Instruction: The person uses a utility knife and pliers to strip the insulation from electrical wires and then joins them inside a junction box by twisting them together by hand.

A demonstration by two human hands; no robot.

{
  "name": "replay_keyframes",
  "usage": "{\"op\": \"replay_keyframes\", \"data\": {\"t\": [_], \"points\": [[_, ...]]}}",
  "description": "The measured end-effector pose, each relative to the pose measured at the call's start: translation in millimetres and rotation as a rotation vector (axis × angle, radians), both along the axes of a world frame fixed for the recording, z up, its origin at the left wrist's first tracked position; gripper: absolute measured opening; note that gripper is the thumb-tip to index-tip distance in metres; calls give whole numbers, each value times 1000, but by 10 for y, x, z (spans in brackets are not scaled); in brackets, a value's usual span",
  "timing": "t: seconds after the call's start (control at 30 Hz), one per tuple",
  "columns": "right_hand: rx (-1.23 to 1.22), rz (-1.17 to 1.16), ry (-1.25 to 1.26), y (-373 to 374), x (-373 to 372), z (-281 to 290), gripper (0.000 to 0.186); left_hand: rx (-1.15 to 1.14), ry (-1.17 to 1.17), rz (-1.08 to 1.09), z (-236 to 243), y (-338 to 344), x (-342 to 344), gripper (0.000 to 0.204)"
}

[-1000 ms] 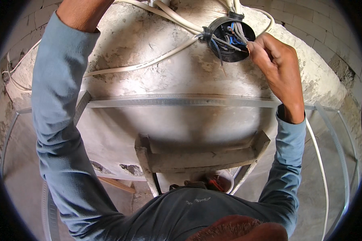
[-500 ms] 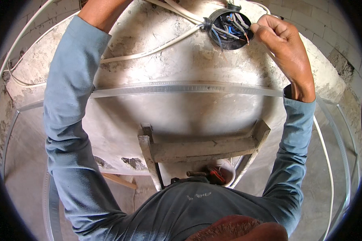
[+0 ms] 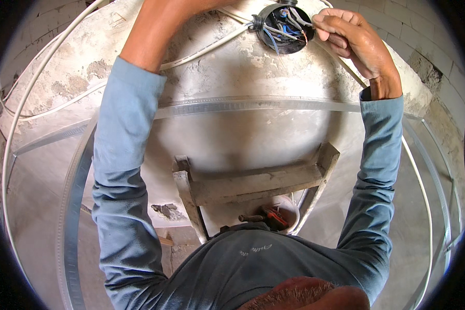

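Right hand [image 3: 351, 33] pinches grey wire [image 3: 301, 20] at rim of black junction box [image 3: 288, 49], likely to separate it from other wires [image 3: 282, 33]; left hand [image 3: 217, 4] cropped, cannot tell grip.

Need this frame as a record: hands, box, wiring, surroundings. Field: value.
right hand: at the junction box's right rim; grip on a grey wire unclear
left hand: beyond the top edge; left forearm visible
box: round, black, open-faced, against a rough pale surface
wiring: grey and blue inside; one blue wire over the lower rim
cable: white cable on the box's left
below: metal rail, worn frame, bucket
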State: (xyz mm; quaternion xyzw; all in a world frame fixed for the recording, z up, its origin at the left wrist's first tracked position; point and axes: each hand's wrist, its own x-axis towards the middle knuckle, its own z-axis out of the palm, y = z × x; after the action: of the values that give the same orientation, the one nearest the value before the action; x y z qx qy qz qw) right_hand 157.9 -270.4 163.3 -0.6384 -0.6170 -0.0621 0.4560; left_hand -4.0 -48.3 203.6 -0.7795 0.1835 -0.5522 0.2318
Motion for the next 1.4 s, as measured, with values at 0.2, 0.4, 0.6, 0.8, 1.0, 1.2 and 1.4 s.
{"op": "replay_keyframes", "data": {"t": [0.2, 0.4, 0.6, 0.8, 1.0, 1.2, 1.4], "points": [[-67, -105, -13, -95, -20, 92, 30, 37, 54, -309, -342, -110, 71, 17], [-66, -238, -74, -131, -361, 230, 28, -179, 260, -371, -385, -286, 28, 21], [51, -64, -193, 69, -499, 338, 29, -203, 189, -471, -389, -294, 197, 22], [271, -224, -69, 62, -618, 146, 38, -656, 297, -562, -483, -358, 98, 19], [316, -266, -296, 32, -411, -333, 32, -1077, 518, -618, -296, -384, 28, 22], [226, -360, -403, -59, -200, -317, 24, -1001, 457, -579, -322, -379, 70, 22], [352, -353, -187, 43, -497, 99, 33, -220, 30, -413, -505, -246, 224, 12]]}}
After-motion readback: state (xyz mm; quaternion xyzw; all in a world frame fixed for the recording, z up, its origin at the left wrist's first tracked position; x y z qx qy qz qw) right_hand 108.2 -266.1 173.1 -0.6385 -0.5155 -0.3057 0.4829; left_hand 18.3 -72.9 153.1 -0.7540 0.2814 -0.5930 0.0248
